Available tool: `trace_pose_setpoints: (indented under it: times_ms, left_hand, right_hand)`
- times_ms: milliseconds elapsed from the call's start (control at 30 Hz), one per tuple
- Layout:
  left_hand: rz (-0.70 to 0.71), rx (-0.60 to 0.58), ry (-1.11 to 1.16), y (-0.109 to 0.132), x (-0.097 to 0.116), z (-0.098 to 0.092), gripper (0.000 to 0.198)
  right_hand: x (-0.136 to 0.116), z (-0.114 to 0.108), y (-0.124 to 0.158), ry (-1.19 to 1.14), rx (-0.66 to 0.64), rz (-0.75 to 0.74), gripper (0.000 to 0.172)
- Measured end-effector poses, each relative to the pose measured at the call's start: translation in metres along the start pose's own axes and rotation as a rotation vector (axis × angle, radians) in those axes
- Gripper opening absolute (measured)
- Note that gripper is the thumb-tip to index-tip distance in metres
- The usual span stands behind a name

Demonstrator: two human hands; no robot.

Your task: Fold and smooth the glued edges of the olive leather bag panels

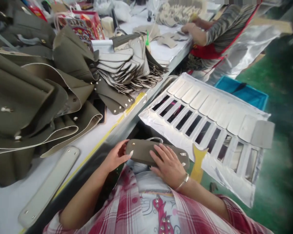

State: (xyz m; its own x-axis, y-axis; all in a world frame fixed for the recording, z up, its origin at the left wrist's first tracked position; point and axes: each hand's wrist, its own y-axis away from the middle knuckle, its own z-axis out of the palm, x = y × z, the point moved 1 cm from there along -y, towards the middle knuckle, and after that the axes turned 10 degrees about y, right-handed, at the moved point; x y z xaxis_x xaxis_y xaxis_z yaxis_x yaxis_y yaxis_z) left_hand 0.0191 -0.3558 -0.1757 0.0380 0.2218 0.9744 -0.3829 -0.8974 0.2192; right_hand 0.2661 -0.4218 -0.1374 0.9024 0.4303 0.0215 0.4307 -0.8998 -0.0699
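Note:
An olive-green leather strip (143, 150) with metal studs at its ends lies across my lap, just off the table edge. My left hand (116, 156) pinches its left end between thumb and fingers. Over the middle of the strip rests my right hand (168, 165), fingers lying flat on it, a bracelet at the wrist. A pale strip (48, 187) with stud holes lies on the white table (9, 201) to my left.
A heap of olive leather bag panels (26, 97) fills the left of the table. Behind it is a stack of pale strips (122, 68). A white rack with slots and pale strips (210, 120) stands at right. Another person's hand (194, 31) works at the far end.

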Motion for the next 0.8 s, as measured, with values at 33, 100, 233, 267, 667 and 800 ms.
trace_pose_setpoints:
  times_ms: [33, 100, 233, 267, 667, 800]
  left_hand:
    - [-0.007, -0.015, 0.056, 0.004, -0.003, -0.001, 0.063]
    - [-0.032, -0.003, 0.137, 0.01, -0.006, 0.001, 0.065]
    - [-0.117, 0.068, 0.263, 0.016, 0.001, 0.014, 0.067]
    - [-0.134, 0.087, 0.289, 0.016, 0.004, 0.017, 0.068]
    - [0.056, 0.043, 0.067, 0.017, -0.015, 0.006, 0.069]
    - [0.072, -0.035, -0.024, 0.012, -0.019, -0.008, 0.068]
  right_hand:
    - [-0.004, -0.001, -0.011, -0.027, -0.001, -0.019, 0.051]
    - [-0.012, -0.001, -0.029, -0.064, -0.013, -0.046, 0.049]
    - [-0.019, -0.003, -0.046, -0.086, -0.057, -0.063, 0.048]
    - [-0.019, -0.004, -0.047, -0.086, -0.062, -0.058, 0.047]
    - [-0.032, 0.001, -0.074, -0.175, 0.013, 0.065, 0.077]
    - [-0.041, 0.004, -0.083, -0.163, 0.025, 0.079, 0.071]
